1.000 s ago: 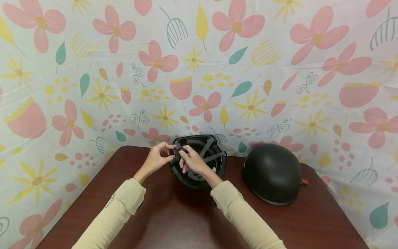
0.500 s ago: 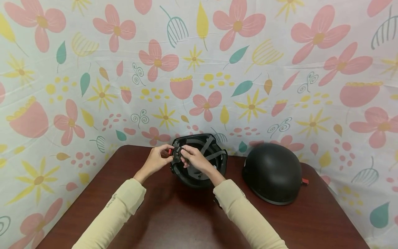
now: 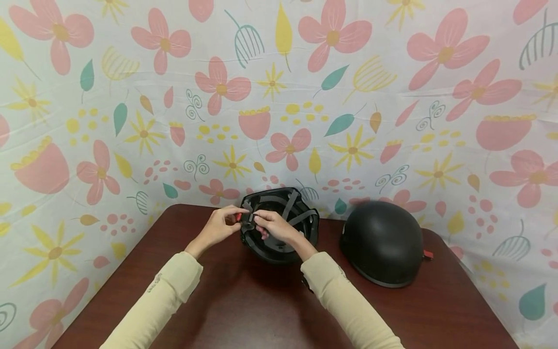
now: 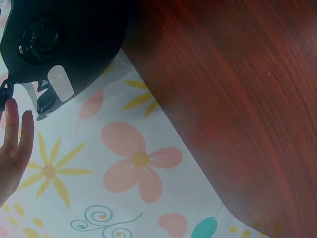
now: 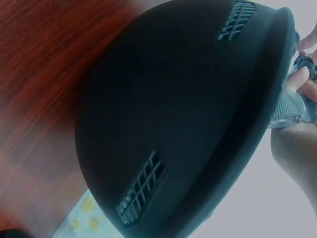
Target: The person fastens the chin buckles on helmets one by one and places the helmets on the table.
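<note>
A black helmet [image 3: 274, 258] lies upturned at the back of the table, its opening with grey straps [image 3: 291, 206] facing me. At its left rim, my left hand [image 3: 219, 225] pinches the red-ended part of the chin-strap buckle [image 3: 238, 216] between thumb and fingers. Close against it, my right hand [image 3: 275, 226] pinches the black buckle end on the strap. In the right wrist view the helmet's vented shell [image 5: 183, 99] fills the middle, with a grey strap [image 5: 286, 111] at the hands. Fingers [image 4: 25, 134] show beside the rim in the left wrist view.
A second black helmet [image 3: 381, 242] sits dome up on the right of the dark red wooden table [image 3: 261, 310], a red tab [image 3: 428, 254] sticking out at its side. Behind the table hangs a flower-patterned cloth [image 3: 287, 97].
Both hands stay at the helmet's left rim. The buckle parts have turned and shifted slightly between the fingers, and the right hand has lowered a little.
</note>
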Demonstrator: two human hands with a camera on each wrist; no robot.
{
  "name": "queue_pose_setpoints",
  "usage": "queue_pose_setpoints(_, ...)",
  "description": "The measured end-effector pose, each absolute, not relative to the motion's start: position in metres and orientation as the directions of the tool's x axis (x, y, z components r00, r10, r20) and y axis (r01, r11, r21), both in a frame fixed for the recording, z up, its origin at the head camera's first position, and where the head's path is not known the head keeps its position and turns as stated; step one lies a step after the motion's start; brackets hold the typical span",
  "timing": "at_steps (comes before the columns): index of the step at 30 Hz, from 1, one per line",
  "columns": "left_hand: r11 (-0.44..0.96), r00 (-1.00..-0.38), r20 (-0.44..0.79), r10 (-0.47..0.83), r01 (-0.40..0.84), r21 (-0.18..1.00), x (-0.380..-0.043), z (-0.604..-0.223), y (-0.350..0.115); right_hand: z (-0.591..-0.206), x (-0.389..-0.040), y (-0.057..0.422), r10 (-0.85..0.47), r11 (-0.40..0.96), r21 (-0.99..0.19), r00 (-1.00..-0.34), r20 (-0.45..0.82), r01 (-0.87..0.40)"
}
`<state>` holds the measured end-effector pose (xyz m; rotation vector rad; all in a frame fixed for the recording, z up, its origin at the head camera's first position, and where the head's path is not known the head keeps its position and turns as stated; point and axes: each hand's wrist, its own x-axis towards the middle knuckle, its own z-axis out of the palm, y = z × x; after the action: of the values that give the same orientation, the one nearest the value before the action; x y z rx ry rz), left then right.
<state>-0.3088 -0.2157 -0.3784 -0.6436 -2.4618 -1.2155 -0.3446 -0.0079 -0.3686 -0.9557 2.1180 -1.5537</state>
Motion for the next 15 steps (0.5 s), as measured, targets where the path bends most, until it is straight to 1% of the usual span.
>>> queue_pose_setpoints(4, 0.560, -0.851, 0.470, 0.235, 0.514, 0.650, -0.3089, -0.3801, -0.2178, -0.3708, -0.3462, -0.0079, -0.667, 0.189, -0.934, -0.738, 0.105, -0.303)
queue_pose_setpoints(8, 0.574, -0.850, 0.481, 0.217, 0.509, 0.641, -0.3081, -0.3813, -0.2190, -0.3732, -0.3480, -0.0054, -0.625, 0.233, -0.921, -0.774, 0.103, -0.311)
queue_pose_setpoints(12, 0.570, -0.817, 0.525, 0.238, 0.555, 0.606, -0.3078, -0.3815, -0.2165, -0.3765, -0.3493, -0.0035, -0.598, 0.249, -0.917, -0.794, 0.108, -0.312)
queue_pose_setpoints(15, 0.589, -0.788, 0.561, 0.252, 0.585, 0.557, -0.3076, -0.3824, -0.2136, -0.3778, -0.3488, -0.0044, -0.584, 0.241, -0.923, -0.804, 0.108, -0.299)
